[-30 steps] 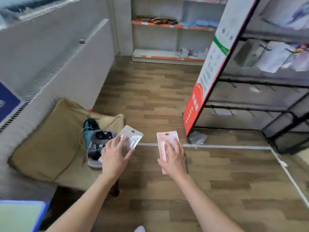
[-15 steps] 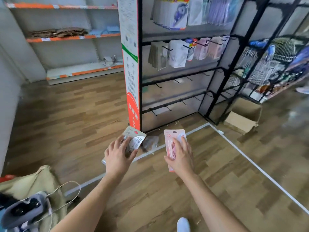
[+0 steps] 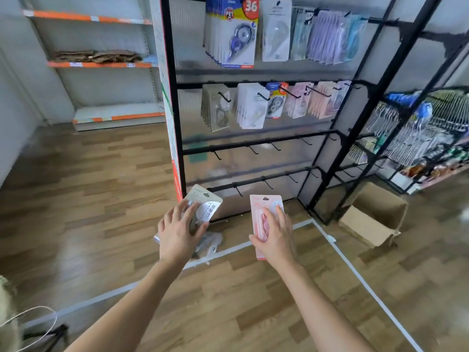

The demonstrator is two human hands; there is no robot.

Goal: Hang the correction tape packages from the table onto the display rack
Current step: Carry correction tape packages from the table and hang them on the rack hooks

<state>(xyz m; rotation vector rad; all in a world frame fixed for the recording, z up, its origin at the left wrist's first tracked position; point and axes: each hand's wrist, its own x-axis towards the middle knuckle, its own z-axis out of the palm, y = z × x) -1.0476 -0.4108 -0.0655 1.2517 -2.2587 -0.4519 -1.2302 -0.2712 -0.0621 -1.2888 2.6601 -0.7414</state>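
My left hand (image 3: pixel 177 229) grips a beige and white correction tape package (image 3: pixel 203 201), held out in front of me at waist height. My right hand (image 3: pixel 275 237) holds a pink correction tape package (image 3: pixel 261 203) upright beside it. Both packages hover in front of the black display rack (image 3: pixel 253 148). The rack's upper two rows carry hanging packages (image 3: pixel 251 105). Its two lower rows show bare hooks (image 3: pixel 253 149), just above and behind my hands.
An open cardboard box (image 3: pixel 373 217) sits on the wooden floor right of the rack. White tape lines (image 3: pixel 355 273) mark the floor. A second rack (image 3: pixel 426 133) with hanging goods stands at right. Orange-edged wall shelves (image 3: pixel 101 64) fill the back left. A cable (image 3: pixel 30 316) lies at bottom left.
My view has swung from the table and floor up to the display rack, which is now closer. Both hands keep their packages and have risen toward the lower hooks.
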